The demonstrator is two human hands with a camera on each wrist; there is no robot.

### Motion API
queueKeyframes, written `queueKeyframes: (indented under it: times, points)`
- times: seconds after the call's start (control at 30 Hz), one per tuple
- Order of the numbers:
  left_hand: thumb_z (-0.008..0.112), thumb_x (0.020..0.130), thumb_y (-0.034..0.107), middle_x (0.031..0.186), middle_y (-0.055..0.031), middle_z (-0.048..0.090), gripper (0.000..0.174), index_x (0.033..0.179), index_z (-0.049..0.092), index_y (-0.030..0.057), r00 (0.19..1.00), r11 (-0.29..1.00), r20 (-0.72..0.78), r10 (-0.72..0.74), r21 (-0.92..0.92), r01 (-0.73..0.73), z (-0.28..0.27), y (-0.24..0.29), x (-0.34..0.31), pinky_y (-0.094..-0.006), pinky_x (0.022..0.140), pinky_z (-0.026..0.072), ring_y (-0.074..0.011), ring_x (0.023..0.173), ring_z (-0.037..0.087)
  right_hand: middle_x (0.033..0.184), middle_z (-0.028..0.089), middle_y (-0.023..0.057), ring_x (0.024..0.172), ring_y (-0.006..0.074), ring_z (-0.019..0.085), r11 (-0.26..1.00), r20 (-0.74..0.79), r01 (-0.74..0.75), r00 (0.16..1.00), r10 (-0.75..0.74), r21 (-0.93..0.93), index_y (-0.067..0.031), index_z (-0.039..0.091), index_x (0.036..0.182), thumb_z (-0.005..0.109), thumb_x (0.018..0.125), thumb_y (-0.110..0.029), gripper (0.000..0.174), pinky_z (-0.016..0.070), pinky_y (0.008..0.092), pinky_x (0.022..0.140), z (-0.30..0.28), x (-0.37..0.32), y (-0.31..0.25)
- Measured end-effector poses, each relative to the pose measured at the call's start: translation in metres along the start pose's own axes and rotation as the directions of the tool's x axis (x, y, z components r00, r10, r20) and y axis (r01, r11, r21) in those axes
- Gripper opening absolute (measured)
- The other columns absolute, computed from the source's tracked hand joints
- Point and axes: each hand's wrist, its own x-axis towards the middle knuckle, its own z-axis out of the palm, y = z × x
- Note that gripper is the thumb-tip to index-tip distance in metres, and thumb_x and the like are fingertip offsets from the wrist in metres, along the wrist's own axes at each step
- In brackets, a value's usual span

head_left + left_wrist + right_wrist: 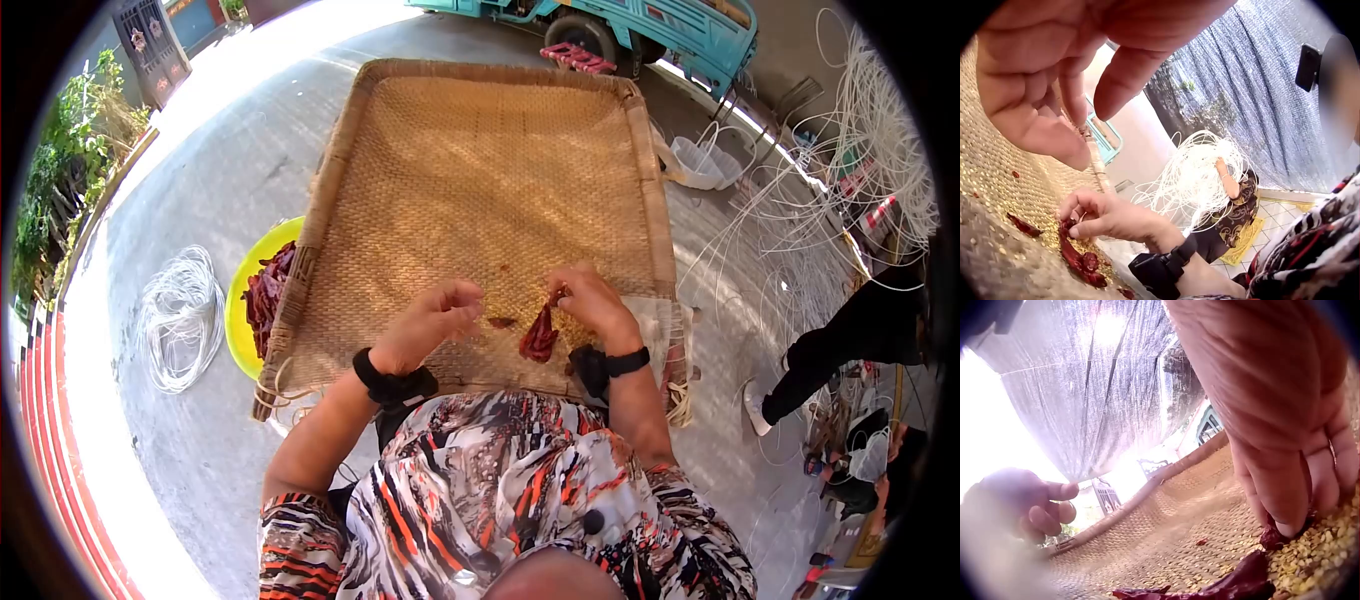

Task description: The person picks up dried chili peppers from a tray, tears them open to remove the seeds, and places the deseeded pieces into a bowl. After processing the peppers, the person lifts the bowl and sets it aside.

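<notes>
My right hand (594, 302) pinches dried red chillies (538, 340) between thumb and fingertips, low over the near part of a large woven tray (480, 150). In the right wrist view its fingertips reach right down to yellow seeds (1316, 553) spread on the weave, with a dark red chilli (1241, 578) in front. My left hand (428, 325) hovers to the left with loosely bent fingers and nothing between them; thumb and fingers stand apart in the left wrist view. A small loose chilli piece (1024, 225) lies on the weave between the hands.
A yellow-green basin (238, 318) of dried chillies stands left of the tray, partly under its rim. Coiled white cord (183, 318) lies farther left. To the right are a white bucket (703, 163), tangled white strands (860, 140) and another person's leg (835, 335). A turquoise cart (680, 35) is beyond.
</notes>
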Motion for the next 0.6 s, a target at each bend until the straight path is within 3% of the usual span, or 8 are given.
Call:
queueKeyframes:
  times: [0.17, 0.27, 0.37, 0.47, 0.6]
  points:
    - [0.064, 0.098, 0.021, 0.107, -0.0041, 0.06, 0.032, 0.123, 0.054, 0.004, 0.996, 0.999, 0.078, -0.05, -0.005, 0.051, 0.008, -0.014, 0.005, -0.0229, 0.072, 0.0486, -0.0099, 0.088, 0.062, 0.09, 0.062, 0.0134, 0.092, 0.036, 0.061, 0.998, -0.069, -0.009, 0.998, 0.005, -0.064, -0.0066, 0.061, 0.097, 0.068, 0.076, -0.001, 0.023, 0.0485, 0.0432, 0.08, -0.012, -0.007, -0.013]
    - [0.063, 0.098, 0.024, 0.103, -0.0032, 0.061, 0.033, 0.123, 0.054, 0.0031, 0.997, 0.998, 0.063, -0.036, 0.058, 0.032, 0.007, -0.021, 0.01, -0.0232, 0.074, 0.0488, -0.0099, 0.088, 0.061, 0.086, 0.063, 0.0121, 0.086, 0.0322, 0.064, 0.999, -0.069, -0.009, 0.998, 0.006, -0.049, -0.005, 0.06, 0.096, 0.07, 0.077, -0.003, 0.022, 0.0505, 0.0406, 0.076, -0.019, -0.004, -0.032]
    - [0.063, 0.098, 0.025, 0.099, -0.0031, 0.063, 0.034, 0.121, 0.054, 0.0018, 0.999, 1.0, -0.048, 0.004, 0.011, -0.003, 0.025, -0.011, 0.007, -0.0242, 0.076, 0.05, -0.011, 0.087, 0.062, 0.084, 0.066, 0.0103, 0.079, 0.0235, 0.066, 0.959, 0.02, 0.068, 0.997, -0.076, 0.276, -0.0028, 0.059, 0.097, 0.072, 0.078, -0.007, 0.023, 0.0518, 0.0355, 0.07, -0.028, -0.003, -0.068]
    - [0.064, 0.098, 0.026, 0.098, -0.0047, 0.065, 0.034, 0.118, 0.054, 0.0009, 0.999, 0.999, -0.021, 0.05, -0.003, -0.05, 0.031, -0.006, 0.012, -0.0255, 0.078, 0.0516, -0.0121, 0.086, 0.063, 0.084, 0.066, 0.0093, 0.075, 0.0156, 0.065, 0.908, 0.087, 0.142, 0.978, -0.191, 0.393, -0.0009, 0.059, 0.099, 0.073, 0.079, -0.008, 0.025, 0.0514, 0.0304, 0.066, -0.013, 0.001, -0.088]
    - [0.063, 0.098, 0.023, 0.099, -0.0065, 0.066, 0.026, 0.112, 0.057, 0.0018, 0.989, 0.989, -0.031, 0.143, -0.031, -0.144, 0.016, -0.018, 0.016, -0.0261, 0.078, 0.0525, -0.0126, 0.086, 0.064, 0.078, 0.065, 0.0079, 0.07, 0.0141, 0.063, 0.849, 0.106, 0.09, 0.98, -0.168, 0.52, -0.002, 0.059, 0.103, 0.072, 0.081, -0.007, 0.026, 0.0507, 0.029, 0.064, -0.013, -0.005, -0.108]
